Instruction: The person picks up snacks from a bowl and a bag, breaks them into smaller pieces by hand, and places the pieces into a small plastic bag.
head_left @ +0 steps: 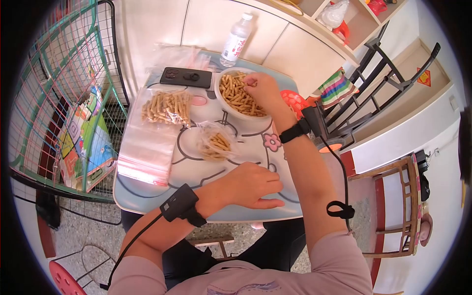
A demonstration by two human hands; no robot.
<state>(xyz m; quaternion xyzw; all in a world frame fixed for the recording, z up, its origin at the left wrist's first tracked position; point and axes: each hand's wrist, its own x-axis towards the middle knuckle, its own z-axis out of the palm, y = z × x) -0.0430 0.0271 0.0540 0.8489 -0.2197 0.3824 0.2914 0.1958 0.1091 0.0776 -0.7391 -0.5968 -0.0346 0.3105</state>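
Note:
My right hand (263, 91) is over the right side of a white bowl (220, 101) filled with short tan snack sticks (239, 98). Its fingers are curled together; whatever they pinch is too small to make out. My left hand (256, 186) lies low over the near part of the small table (275, 209), thumb and fingers apart, holding nothing. Left of it sits an opened clear plastic bag (216, 141) with some sticks inside. A fuller clear bag of sticks (168, 106) lies farther back, beside a stack of flat empty plastic bags (145, 155).
A black phone (187, 77) and a water bottle (237, 40) stand along the table's far side. More plastic bags (179, 58) lie behind the phone. A green wire rack (64, 103) is at left, and a red object (294, 102) is right of the bowl.

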